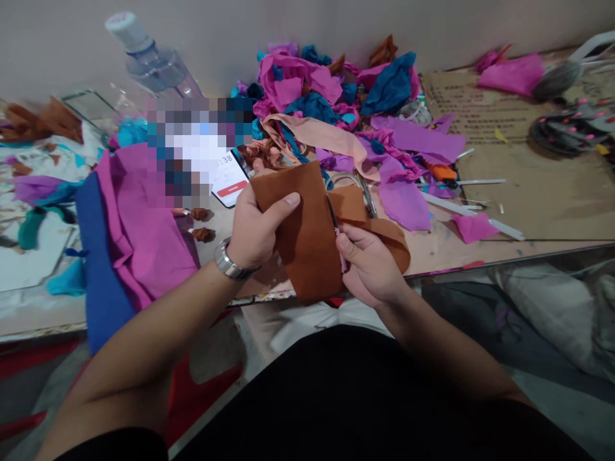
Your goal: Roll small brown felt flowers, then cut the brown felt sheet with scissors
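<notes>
My left hand grips a folded piece of brown crepe paper near its upper left corner, thumb on top. At the paper's right edge, my right hand is closed around slim scissors, seen nearly edge-on with a dark blade and a pinkish handle. The blade lies against the paper's edge. More brown paper curls out beyond my right hand, and a brown piece shows behind the blade. Part of the scissors is hidden by my fingers.
Crumpled pink, blue and purple paper scraps pile up at the back. Pink sheets and a blue sheet overhang the table's front edge at left. A phone, a bottle and cardboard lie or stand around.
</notes>
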`<state>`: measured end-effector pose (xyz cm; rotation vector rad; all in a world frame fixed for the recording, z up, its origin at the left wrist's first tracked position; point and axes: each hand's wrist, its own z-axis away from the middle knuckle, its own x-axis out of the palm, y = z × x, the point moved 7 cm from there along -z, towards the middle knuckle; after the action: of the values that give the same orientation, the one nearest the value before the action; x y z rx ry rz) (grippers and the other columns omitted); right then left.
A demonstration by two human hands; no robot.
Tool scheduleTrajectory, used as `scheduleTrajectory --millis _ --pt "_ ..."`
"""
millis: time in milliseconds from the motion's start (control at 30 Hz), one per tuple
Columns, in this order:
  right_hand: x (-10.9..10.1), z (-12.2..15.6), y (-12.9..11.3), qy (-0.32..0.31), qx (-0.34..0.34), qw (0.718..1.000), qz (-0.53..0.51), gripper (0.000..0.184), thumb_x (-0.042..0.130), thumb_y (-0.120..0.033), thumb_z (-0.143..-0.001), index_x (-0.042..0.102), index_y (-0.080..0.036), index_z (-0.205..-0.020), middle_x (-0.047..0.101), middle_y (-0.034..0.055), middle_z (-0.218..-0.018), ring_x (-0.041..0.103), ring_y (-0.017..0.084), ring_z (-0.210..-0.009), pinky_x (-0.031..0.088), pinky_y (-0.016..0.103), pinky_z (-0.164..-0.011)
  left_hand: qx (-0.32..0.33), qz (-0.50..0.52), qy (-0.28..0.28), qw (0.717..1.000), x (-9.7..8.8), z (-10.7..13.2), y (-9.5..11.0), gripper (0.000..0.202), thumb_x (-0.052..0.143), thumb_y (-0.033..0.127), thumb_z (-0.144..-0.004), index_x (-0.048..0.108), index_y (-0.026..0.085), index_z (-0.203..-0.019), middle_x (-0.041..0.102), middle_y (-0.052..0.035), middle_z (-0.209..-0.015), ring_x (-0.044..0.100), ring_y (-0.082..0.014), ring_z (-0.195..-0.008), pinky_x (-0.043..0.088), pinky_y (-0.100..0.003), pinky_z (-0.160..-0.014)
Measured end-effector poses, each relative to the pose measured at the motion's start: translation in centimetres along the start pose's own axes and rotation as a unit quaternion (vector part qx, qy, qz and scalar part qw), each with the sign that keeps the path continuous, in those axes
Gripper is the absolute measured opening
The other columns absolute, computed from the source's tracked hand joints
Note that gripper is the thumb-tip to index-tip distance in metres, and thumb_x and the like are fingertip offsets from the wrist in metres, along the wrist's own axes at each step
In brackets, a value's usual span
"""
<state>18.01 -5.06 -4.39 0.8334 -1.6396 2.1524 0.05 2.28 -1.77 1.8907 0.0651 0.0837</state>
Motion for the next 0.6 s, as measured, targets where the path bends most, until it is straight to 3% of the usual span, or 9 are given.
scheduleTrajectory --millis 133,233,400,600 --pt "0.2 0.0 -0.2 -0.004 -0.003 1.0 0.007 0.035 0.096 -0.053 -0.076 0.077 -0.028 -0.091 0.072 -0.0003 -0.083 0.07 0.019 -0.089 0.062 0.036 -0.086 0.008 -0.011 -0.009 1.0 0.1 -0.1 0.2 0.054 0.092 0.06 -0.076 0.069 0.023 -0.109 0.077 -0.0038 -0.102 0.077 -0.0218 -0.091 0.067 -0.033 -0.081" --pt "0.3 0.0 -0.3 -0.007 -0.005 1.0 0.008 0.035 0.094 -0.054 -0.079 0.077 -0.028 -0.094 0.074 0.0004 -0.087 0.071 0.019 -0.092 0.061 0.038 -0.09 0.005 -0.011 -0.01 1.0 0.2 -0.1 0.2 0.054 0.091 0.062 -0.076 0.07 0.023 -0.108 0.077 -0.0038 -0.102 0.077 -0.0228 -0.093 0.067 -0.034 -0.082" --pt "-0.2 -0.1 -0.1 0.005 -0.004 1.0 -0.009 0.034 0.096 -0.052 -0.078 0.079 -0.028 -0.095 0.074 -0.0014 -0.088 0.066 0.015 -0.08 0.059 0.033 -0.082 0.008 -0.014 -0.011 1.0 0.1 0.0 0.1 0.051 0.09 0.061 -0.079 0.07 0.023 -0.108 0.076 -0.0045 -0.104 0.078 -0.0248 -0.099 0.067 -0.037 -0.087" --pt "-1.4 0.2 0.3 0.029 0.013 0.999 0.004 0.039 0.095 -0.053 -0.081 0.08 -0.03 -0.109 0.079 0.0016 -0.098 0.071 0.02 -0.089 0.061 0.038 -0.083 0.011 -0.027 0.009 1.0 -0.3 -0.3 0.1 0.05 0.087 0.06 -0.081 0.07 0.024 -0.111 0.076 -0.0047 -0.107 0.077 -0.0252 -0.103 0.067 -0.038 -0.09"
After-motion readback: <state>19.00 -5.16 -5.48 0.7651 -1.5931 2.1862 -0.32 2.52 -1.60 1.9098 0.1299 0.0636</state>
